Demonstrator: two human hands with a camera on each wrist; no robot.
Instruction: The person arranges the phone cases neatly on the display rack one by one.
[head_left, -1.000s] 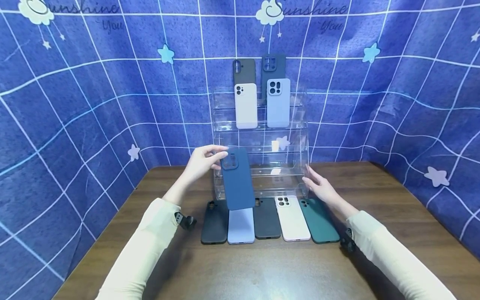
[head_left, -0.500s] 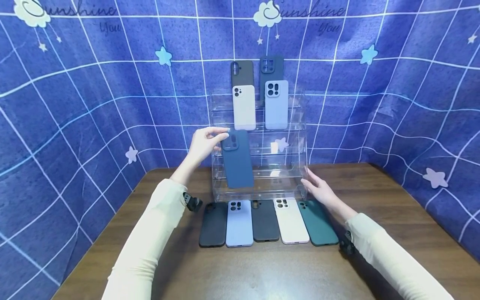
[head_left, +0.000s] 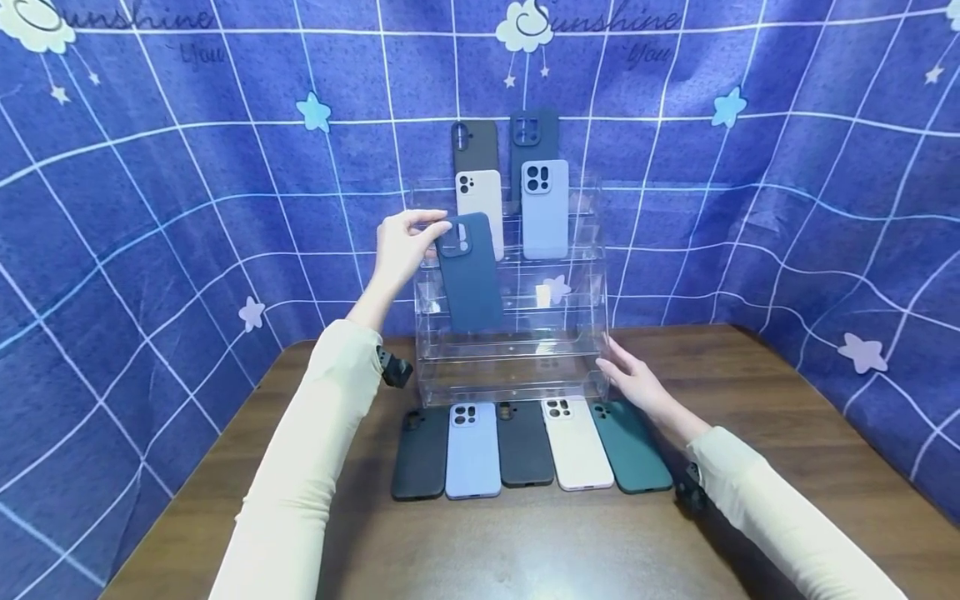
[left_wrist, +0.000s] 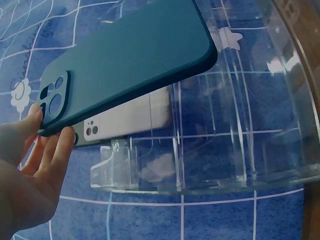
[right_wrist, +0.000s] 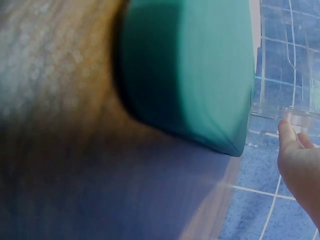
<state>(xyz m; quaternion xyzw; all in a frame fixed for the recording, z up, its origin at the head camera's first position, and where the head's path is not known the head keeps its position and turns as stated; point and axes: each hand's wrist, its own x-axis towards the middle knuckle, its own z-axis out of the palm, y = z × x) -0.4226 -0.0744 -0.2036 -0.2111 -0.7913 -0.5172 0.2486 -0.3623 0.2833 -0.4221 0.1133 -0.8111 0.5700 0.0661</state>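
My left hand (head_left: 401,250) pinches a dark blue phone case (head_left: 472,283) by its top left corner, beside the camera cutout. The case hangs slightly tilted before the clear stepped display stand (head_left: 517,392), partly covering a white phone case (head_left: 480,196). In the left wrist view, thumb and fingers grip the case's camera end (left_wrist: 55,102). My right hand (head_left: 637,387) holds the stand's lower right side, thumb toward the front; the right wrist view shows the thumb (right_wrist: 286,135) at the clear plastic, though some fingers are hidden.
On the stand's upper tiers are a dark grey case (head_left: 476,143), another dark blue case (head_left: 543,133) and a light blue case (head_left: 545,217). Along its foot lie several cases, from a black one (head_left: 420,458) to a green one (head_left: 633,450). A blue patterned cloth (head_left: 262,183) hangs behind.
My left hand has raised the dark blue phone case from the stand's lower part to its upper middle, in front of the white case. My right hand stays at the stand's side.
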